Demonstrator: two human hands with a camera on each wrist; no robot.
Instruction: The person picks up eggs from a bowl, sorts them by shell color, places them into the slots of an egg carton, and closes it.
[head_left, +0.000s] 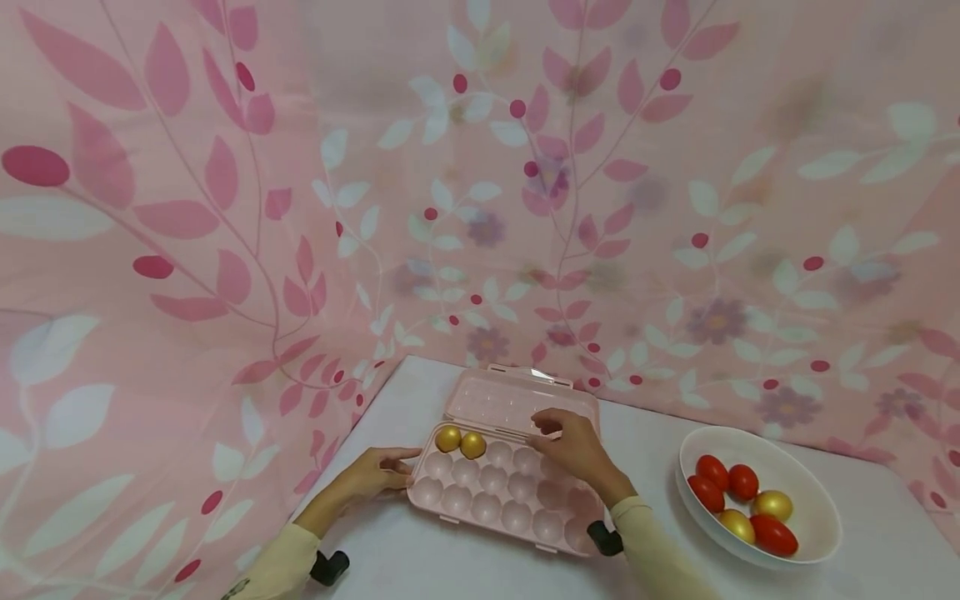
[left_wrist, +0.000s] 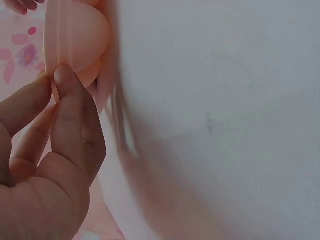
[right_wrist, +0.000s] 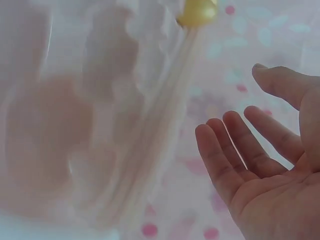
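Pink carton (head_left: 486, 504) sits on the tabletop (head_left: 390, 550), left of the white bowl (head_left: 817, 504), lid (head_left: 487, 398) folded back on the far side. On my feed the left hand (head_left: 377, 471) clamps thumb and fingers on its left rim (left_wrist: 56, 40). Right hand (head_left: 572, 442) hovers over the carton's far right, fingers apart, holding nothing. Two gold egg-shaped pieces (head_left: 448, 438) sit in the far-left corner; red pieces (head_left: 775, 535) and more gold ones lie in the bowl. Handling guess: carton's thin plastic, light, bit flexy; I'd hold it by the rim. Pieces look smooth, probably slick (can't judge fragility from here); I'd pinch each round its middle, gently.
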